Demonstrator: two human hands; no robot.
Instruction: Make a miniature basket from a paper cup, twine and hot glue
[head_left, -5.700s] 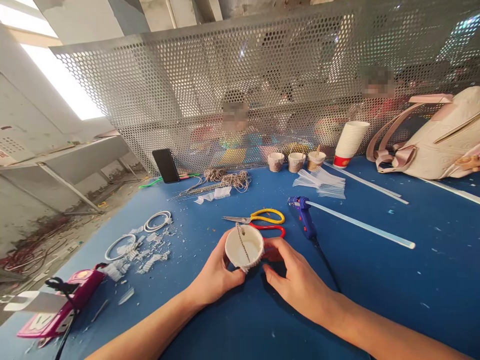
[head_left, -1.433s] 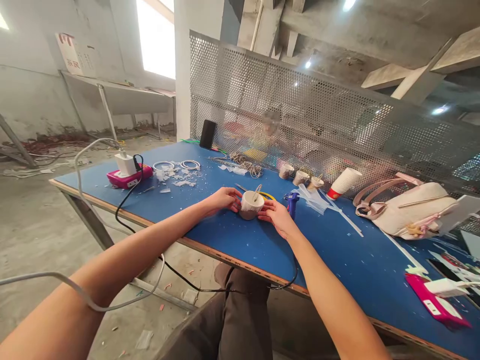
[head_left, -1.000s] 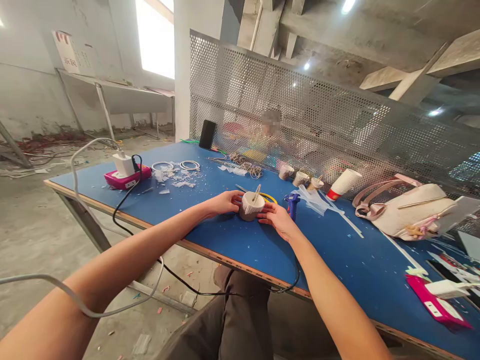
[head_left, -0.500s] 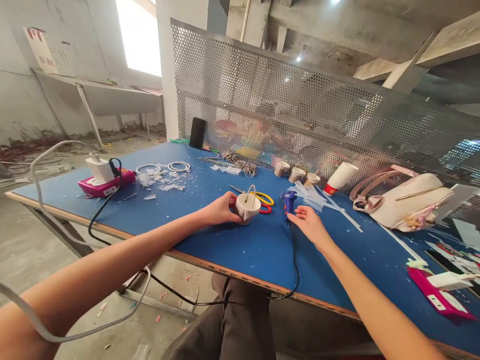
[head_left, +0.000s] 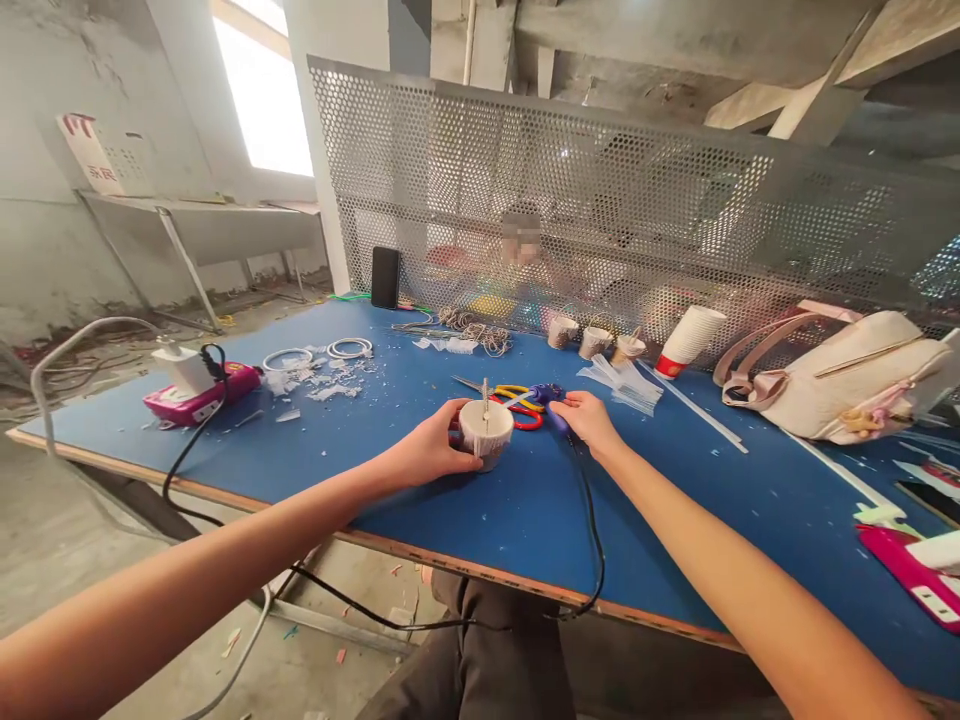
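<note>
My left hand [head_left: 431, 447] is wrapped round the left side of a small whitish cup [head_left: 487, 432], which stands upright near the table's front edge with a thin cord-like piece rising from it. My right hand [head_left: 589, 420] grips a blue glue gun [head_left: 551, 396] just right of the cup. A pale stick lies along the line from the gun toward the cup. Behind the cup are scissors [head_left: 529, 421] with yellow and red handles, partly overlapped by the gun. The gun's black cable hangs down over the table edge.
Behind stand three small cups [head_left: 596, 342], a stack of paper cups [head_left: 691, 340], clear glue sticks [head_left: 619, 382], twine [head_left: 491, 337] and a black phone [head_left: 385, 277]. A pink power strip [head_left: 202, 396] and white scraps lie left; a cream backpack [head_left: 847, 375] sits right. A perforated screen rises beyond.
My right hand has closed on the glue gun and brought it left, turned toward the cup. My left hand remains on the cup. The camera view has shifted slightly.
</note>
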